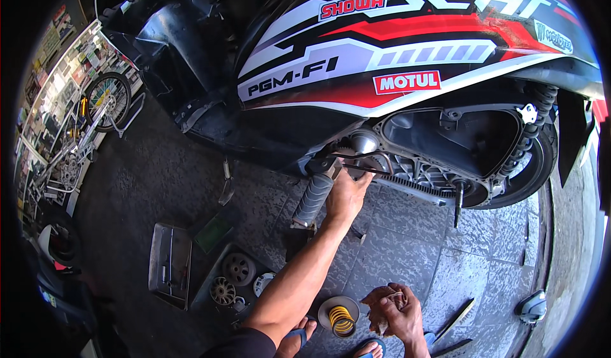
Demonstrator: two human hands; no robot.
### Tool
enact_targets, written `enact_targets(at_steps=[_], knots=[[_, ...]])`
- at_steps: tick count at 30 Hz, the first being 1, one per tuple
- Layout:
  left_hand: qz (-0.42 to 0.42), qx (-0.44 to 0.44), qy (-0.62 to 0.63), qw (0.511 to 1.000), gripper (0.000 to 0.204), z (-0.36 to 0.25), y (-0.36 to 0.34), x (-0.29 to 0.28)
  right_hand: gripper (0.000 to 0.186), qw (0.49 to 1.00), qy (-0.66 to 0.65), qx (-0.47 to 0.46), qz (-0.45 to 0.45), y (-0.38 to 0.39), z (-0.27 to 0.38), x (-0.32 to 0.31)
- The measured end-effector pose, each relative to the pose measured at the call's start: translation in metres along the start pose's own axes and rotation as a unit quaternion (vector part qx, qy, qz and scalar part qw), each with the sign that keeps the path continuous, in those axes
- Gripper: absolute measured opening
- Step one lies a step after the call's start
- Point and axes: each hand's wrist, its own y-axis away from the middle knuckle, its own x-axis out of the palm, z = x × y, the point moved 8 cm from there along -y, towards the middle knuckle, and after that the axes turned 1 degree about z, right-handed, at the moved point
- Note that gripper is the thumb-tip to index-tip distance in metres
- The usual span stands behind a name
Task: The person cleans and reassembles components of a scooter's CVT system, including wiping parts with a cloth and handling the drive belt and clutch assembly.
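Head view: the scooter [382, 59] stands with its drive-case cover already off, so the open transmission case [458, 148] shows the belt [414, 181] along its lower run. By my judgement the strip-down is well along: pulley parts are out, and the belt and whatever sits at the front of the case remain to be dealt with.

The left hand [347, 196] reaches up to the front end of the case, its grip closed around a thin dark rod-like tool [366, 167] beside the footrest [313, 199]. The right hand [398, 310], low by the person's feet, is clenched on a crumpled brown rag [379, 307].

On the floor, a metal tray [170, 266] near the left holds small tools, hard to tell apart. Beside it a dark tray [213, 275] carries a round clutch piece [239, 269], a finned pulley face [223, 291] and a white disc [263, 283]. A yellow coil spring [342, 320] sits in a round pulley housing [326, 308] just left of the right hand.
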Motion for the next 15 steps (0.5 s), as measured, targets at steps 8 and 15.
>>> enact_targets(at_steps=[8,15], knots=[[0.022,0.033,-0.161,0.986,0.053,-0.036,-0.002,-0.007,0.05,1.0,0.004,0.006,-0.008,0.0,-0.001,-0.001],[0.005,0.102,-0.233,0.967,0.063,-0.035,0.004,-0.006,0.049,1.0,0.002,0.009,0.0,0.0,0.002,0.002]])
